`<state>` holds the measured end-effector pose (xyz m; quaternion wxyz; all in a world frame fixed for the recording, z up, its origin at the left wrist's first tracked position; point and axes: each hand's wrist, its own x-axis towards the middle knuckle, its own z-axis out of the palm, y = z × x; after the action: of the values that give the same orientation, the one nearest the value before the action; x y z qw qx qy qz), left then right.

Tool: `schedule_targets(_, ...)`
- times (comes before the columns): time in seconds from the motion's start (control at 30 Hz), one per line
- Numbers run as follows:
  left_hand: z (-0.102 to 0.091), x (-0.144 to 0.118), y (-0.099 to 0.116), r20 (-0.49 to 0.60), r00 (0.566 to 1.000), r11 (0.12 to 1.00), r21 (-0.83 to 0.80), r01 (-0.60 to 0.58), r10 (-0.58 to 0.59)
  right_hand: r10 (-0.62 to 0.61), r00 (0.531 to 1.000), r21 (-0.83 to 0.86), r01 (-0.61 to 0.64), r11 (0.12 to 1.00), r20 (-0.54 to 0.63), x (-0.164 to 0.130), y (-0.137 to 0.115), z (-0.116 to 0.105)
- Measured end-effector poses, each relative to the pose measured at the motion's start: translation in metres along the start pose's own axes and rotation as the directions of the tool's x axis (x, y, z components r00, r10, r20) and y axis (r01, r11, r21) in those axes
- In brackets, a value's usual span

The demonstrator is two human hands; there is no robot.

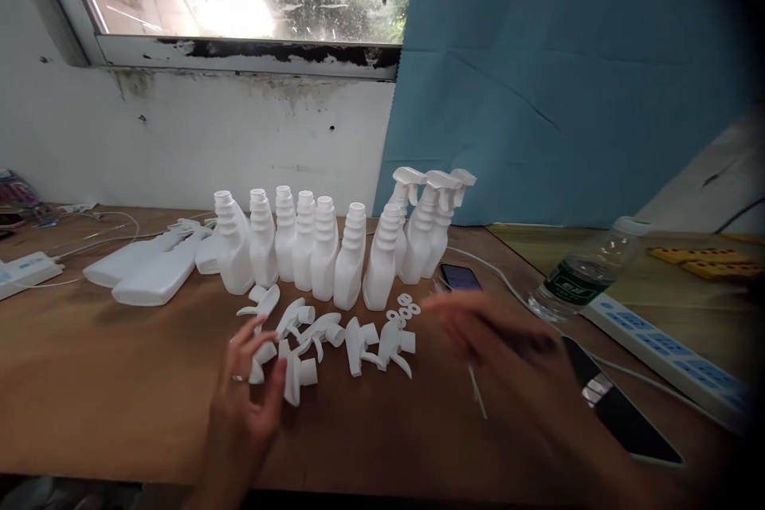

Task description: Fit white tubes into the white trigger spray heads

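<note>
My left hand [248, 398] is over the front of the table, with thumb and fingers apart around a white spray trigger head [259, 362]; I cannot tell whether it touches that piece. More trigger heads [355, 347] lie loosely to its right. My right hand [496, 335] is smeared by motion, its fingertips near several small white washers [405, 311]. Thin white tubes [476, 394] show partly beneath it. Behind these parts stands a row of white open-necked bottles [350, 271]. At the row's right end, 3 bottles [418, 243] carry trigger heads.
White bottles [155, 275] lie on their sides at left, near a power strip [27, 275]. At right are a phone [460, 277], a water bottle [577, 279], a dark tablet-like device [627, 418] and another power strip [663, 351] with a cable. A wall and window close off the back.
</note>
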<state>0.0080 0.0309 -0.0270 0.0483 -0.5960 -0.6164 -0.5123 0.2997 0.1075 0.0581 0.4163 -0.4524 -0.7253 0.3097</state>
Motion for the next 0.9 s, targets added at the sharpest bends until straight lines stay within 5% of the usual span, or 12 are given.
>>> schedule_targets(0.13,-0.016,0.06,-0.031,-0.143,0.988,0.997,0.038,0.061,-0.055,0.107,0.985,-0.2,-0.133,0.971,-0.133,0.063,0.018,0.026)
schedule_targets(0.27,-0.005,0.098,-0.064,-0.057,0.965,0.964,0.057,0.259,-0.256,0.186,0.98,-0.322,-0.199,0.926,-0.07,0.079,0.042,0.048)
schedule_targets(0.5,0.029,0.104,-0.085,0.099,0.939,0.944,0.03,0.327,-0.329,0.241,0.97,-0.416,-0.211,0.885,0.02,0.081,0.042,0.081)
schedule_targets(0.9,0.062,0.116,-0.087,0.03,0.959,0.958,0.049,0.282,-0.283,0.303,0.952,-0.498,-0.244,0.832,0.04,0.089,0.021,0.102)
